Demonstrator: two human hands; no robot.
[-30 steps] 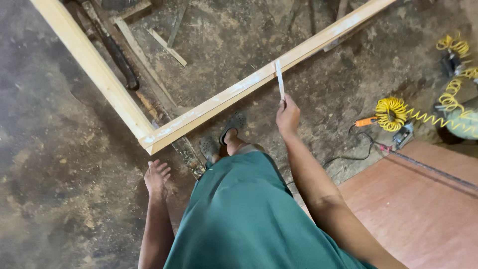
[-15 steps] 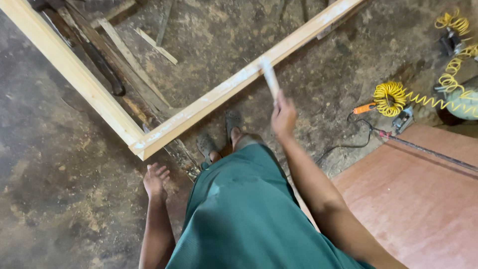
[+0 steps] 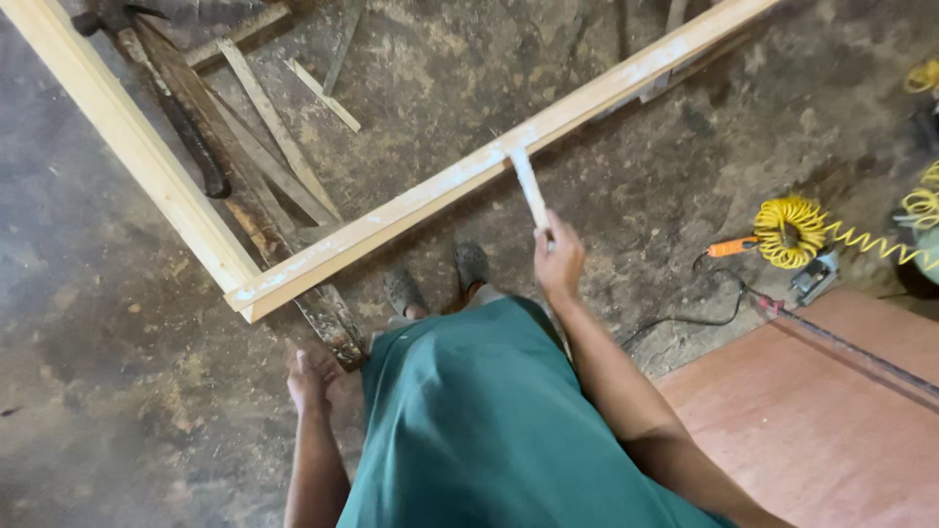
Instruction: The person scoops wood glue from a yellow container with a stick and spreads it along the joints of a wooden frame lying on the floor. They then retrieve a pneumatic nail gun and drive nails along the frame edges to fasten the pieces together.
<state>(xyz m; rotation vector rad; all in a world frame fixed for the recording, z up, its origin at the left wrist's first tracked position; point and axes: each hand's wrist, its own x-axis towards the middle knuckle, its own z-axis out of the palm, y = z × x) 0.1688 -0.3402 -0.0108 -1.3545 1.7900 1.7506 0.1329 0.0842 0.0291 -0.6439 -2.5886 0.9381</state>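
The right hand (image 3: 559, 262) grips a flat white stick (image 3: 529, 188) touching the wooden frame's (image 3: 430, 200) rail, while the left hand (image 3: 311, 379) hangs open, empty.

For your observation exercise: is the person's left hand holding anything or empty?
Empty. The left hand hangs open beside the green garment, fingers loose, nothing in it; the right hand grips the white stick.

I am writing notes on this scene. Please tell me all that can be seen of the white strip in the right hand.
The white strip is thin, flat, narrow, perhaps wood or plastic. The right hand grips its lower end; its upper end rests on the pale wooden frame rail, crossing it near a whitish smear. It tilts slightly left.
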